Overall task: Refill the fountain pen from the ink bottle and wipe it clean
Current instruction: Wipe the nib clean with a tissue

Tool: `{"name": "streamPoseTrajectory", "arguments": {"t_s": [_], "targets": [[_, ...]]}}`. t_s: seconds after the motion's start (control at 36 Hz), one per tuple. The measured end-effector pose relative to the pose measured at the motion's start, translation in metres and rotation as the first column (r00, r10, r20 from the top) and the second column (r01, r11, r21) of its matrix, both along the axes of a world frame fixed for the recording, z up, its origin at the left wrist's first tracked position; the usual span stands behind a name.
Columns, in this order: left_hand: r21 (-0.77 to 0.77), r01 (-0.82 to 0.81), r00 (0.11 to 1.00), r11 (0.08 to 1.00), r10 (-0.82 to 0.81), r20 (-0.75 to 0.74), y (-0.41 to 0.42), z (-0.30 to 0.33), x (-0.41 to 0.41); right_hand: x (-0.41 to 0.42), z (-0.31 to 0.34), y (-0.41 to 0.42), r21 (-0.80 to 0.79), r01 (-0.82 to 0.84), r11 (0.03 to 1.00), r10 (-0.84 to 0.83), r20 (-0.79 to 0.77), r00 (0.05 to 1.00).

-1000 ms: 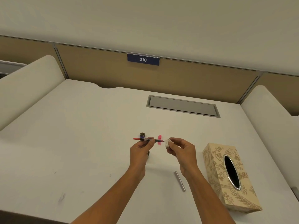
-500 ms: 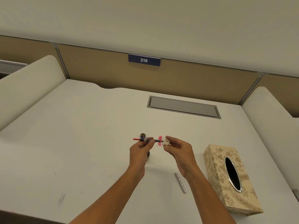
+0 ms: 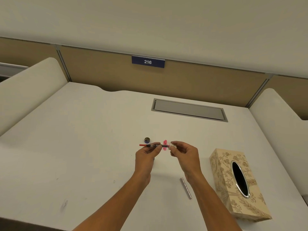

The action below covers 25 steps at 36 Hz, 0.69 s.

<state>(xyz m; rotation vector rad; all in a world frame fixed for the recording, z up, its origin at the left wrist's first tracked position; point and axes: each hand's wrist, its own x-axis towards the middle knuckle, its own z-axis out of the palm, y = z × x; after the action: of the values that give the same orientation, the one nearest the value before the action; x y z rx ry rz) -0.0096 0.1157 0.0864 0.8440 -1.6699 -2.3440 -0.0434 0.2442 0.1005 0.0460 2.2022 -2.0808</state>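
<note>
Fountain pen: held level above the table, well to the left of the tissue box and a little beyond its far end, red tail pointing away from the box, dark front end pointing toward it.

Nearest, just left of the tissue box and apart from it: slim silver tube, lying flat on the table, slanted.

Farther out, left of the box: both forearms reaching forward, side by side. Right hand, the closer one to the box, fingers curled and pinching a small white wad of tissue. Wad right at the pen's front end; cannot tell whether touching the tip. Left hand, farther from the box, fingers and thumb pinching the pen around its middle.

Just behind the pen's front end, left of the box: small pink item on the table, partly hidden, too small to identify.

Slightly farther and more to the left of the box: small dark round cap, standing alone on the table, apart from the pen.

Well beyond the box: grey rectangular hatch set flush into the table.

Farthest, beyond the box on the tan partition: blue plate reading 216.
</note>
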Motion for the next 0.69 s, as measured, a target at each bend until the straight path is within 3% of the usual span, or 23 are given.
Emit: {"name": "streamPoseTrajectory", "arguments": {"t_s": [0.33,0.69], "targets": [[0.016,0.010,1.000,1.000,-0.010,-0.001,0.0020,-0.0009,0.0019,0.0002,-0.0026,-0.0025,0.024,0.026,0.999,-0.026,-0.003,1.000],[0.028,-0.019,1.000,0.999,0.019,-0.020,-0.0016,-0.0008,0.0003,-0.0049,-0.0079,-0.0031,-0.125,0.097,0.987,-0.082,0.115,0.990]]}}
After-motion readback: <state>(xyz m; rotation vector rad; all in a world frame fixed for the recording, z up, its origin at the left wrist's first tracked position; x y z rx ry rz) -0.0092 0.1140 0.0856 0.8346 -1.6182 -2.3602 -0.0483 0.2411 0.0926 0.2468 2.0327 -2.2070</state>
